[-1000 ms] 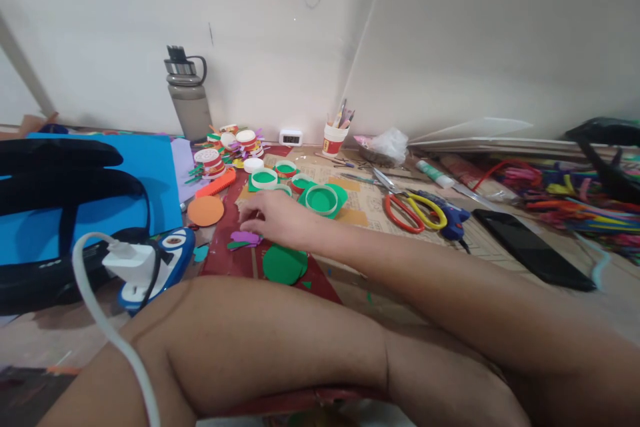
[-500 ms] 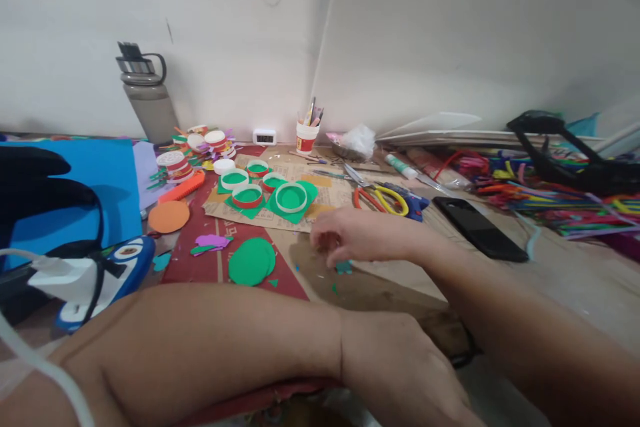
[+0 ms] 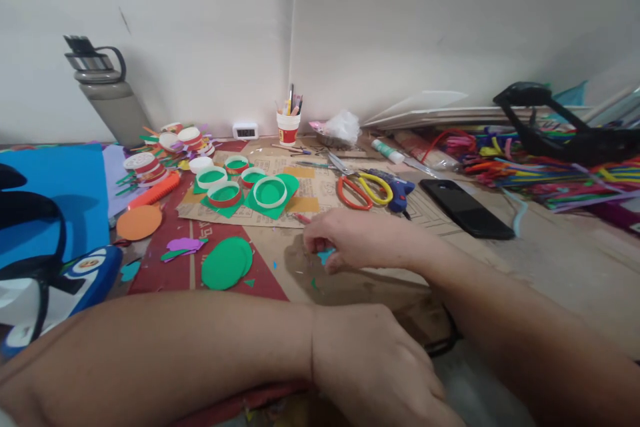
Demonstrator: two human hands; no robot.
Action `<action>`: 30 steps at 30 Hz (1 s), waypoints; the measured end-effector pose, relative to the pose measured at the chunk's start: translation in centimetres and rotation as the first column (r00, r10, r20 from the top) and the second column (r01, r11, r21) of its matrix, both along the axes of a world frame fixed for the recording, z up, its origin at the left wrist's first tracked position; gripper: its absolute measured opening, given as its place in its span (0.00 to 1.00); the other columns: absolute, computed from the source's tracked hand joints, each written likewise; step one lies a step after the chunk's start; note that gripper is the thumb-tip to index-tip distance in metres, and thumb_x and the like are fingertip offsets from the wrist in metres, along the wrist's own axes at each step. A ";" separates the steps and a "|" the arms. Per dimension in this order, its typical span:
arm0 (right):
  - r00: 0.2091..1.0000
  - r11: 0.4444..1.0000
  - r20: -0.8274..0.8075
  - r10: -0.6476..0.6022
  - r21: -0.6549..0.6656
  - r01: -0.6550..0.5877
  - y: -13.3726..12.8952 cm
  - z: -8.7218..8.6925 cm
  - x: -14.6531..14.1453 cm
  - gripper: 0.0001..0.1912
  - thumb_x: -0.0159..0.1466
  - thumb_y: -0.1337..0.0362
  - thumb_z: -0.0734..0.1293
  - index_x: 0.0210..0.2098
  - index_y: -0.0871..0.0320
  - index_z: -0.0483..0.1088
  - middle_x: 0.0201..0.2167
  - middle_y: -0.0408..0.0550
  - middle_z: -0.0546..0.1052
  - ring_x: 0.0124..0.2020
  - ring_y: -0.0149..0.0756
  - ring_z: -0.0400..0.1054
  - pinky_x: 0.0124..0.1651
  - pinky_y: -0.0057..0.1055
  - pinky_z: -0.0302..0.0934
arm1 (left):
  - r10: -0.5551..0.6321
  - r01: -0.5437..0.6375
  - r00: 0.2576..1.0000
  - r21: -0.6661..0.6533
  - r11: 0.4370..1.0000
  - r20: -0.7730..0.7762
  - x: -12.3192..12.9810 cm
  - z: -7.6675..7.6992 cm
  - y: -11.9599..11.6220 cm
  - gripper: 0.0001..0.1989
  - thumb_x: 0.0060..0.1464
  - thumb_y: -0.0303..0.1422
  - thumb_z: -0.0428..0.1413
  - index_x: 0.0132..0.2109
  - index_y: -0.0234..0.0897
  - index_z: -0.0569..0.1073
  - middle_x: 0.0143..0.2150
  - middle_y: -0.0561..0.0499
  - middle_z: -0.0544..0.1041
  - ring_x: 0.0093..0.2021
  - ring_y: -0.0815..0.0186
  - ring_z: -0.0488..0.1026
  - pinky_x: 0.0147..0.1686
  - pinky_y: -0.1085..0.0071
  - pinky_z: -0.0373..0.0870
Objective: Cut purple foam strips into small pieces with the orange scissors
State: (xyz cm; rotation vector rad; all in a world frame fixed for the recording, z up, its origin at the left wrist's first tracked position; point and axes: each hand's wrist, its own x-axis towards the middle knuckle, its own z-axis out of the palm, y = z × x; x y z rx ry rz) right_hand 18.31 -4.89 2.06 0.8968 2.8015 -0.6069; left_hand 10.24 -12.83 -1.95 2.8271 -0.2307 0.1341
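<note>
My right hand is low over the brown cardboard, fingers curled toward the thumb. A small light-blue scrap shows between thumb and fingers and looks pinched there. Across the front of the view reaches my left arm; my left hand points down past the table's near edge, its fingers hidden below. Left of my right hand lie overlapping green discs and a purple cutout. Farther back, white and red paper rings stand on green pieces. A red pencil tip shows just beyond my right hand.
Scissors and a blue glue gun lie behind my right hand, a black phone to the right. A cup of pens, a clock and a bottle stand by the wall. Pipe cleaners heap up at right.
The view has turned slightly right, so the table things sit farther left. The blue scrap has come up slightly between my right fingers. My left hand stays low at the near edge.
</note>
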 end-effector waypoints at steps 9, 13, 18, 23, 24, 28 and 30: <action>0.998 0.999 0.035 -0.045 0.027 0.044 0.0 -0.1 0.4 0.12 0.50 0.78 0.70 0.31 0.57 0.74 0.34 0.45 0.74 0.36 0.35 0.66 0.32 0.27 0.53 | 0.077 -0.075 0.975 -0.018 0.997 0.210 0.4 -2.6 -0.4 0.22 0.61 0.46 0.48 0.23 0.40 0.66 0.24 0.57 0.77 0.29 0.71 0.74 0.22 0.71 0.60; 0.998 1.000 0.058 -0.014 0.010 0.013 0.1 0.0 0.3 0.11 0.50 0.78 0.70 0.31 0.58 0.74 0.36 0.45 0.75 0.37 0.35 0.66 0.35 0.27 0.55 | 0.035 -0.040 0.981 0.021 0.999 0.190 0.2 -2.3 -0.3 0.15 0.60 0.41 0.51 0.28 0.41 0.70 0.26 0.58 0.78 0.30 0.71 0.74 0.23 0.71 0.61; 0.999 0.998 0.039 0.015 0.055 -0.018 0.1 0.2 0.4 0.14 0.52 0.76 0.70 0.37 0.58 0.74 0.36 0.45 0.75 0.36 0.33 0.65 0.33 0.27 0.53 | 0.012 -0.017 0.993 0.039 0.999 0.121 0.1 -2.0 -0.3 0.16 0.60 0.41 0.50 0.26 0.41 0.70 0.25 0.57 0.77 0.30 0.71 0.74 0.22 0.71 0.61; 0.998 0.997 0.063 -0.023 0.080 0.018 -0.2 0.1 0.2 0.11 0.51 0.76 0.69 0.33 0.58 0.73 0.33 0.44 0.74 0.32 0.32 0.64 0.30 0.27 0.49 | 0.050 -0.056 0.984 0.029 0.998 0.169 0.3 -2.1 -0.4 0.24 0.63 0.47 0.46 0.23 0.40 0.66 0.24 0.57 0.77 0.29 0.71 0.74 0.22 0.70 0.60; 0.998 0.997 0.056 -0.025 0.077 0.021 -0.2 0.1 0.2 0.11 0.50 0.76 0.69 0.32 0.58 0.73 0.32 0.44 0.74 0.31 0.32 0.64 0.30 0.27 0.49 | 0.039 -0.045 0.985 0.033 0.998 0.169 0.3 -2.1 -0.4 0.23 0.63 0.47 0.46 0.23 0.40 0.67 0.24 0.57 0.77 0.29 0.71 0.74 0.22 0.70 0.60; 0.999 0.997 0.020 -0.028 0.067 0.027 0.0 0.0 0.3 0.10 0.51 0.76 0.69 0.31 0.58 0.72 0.31 0.44 0.74 0.31 0.32 0.63 0.30 0.28 0.49 | 0.008 -0.014 0.989 0.041 0.999 0.146 0.3 -2.0 -0.4 0.21 0.62 0.46 0.47 0.24 0.40 0.67 0.23 0.57 0.76 0.28 0.71 0.74 0.22 0.70 0.60; 1.000 0.998 0.005 -0.011 0.058 0.011 0.1 -0.1 0.5 0.10 0.51 0.75 0.69 0.33 0.57 0.72 0.31 0.44 0.74 0.31 0.32 0.63 0.30 0.28 0.49 | 0.024 -0.031 0.987 0.043 0.999 0.161 0.3 -2.1 -0.5 0.22 0.62 0.45 0.47 0.23 0.40 0.66 0.23 0.57 0.75 0.28 0.71 0.73 0.21 0.71 0.60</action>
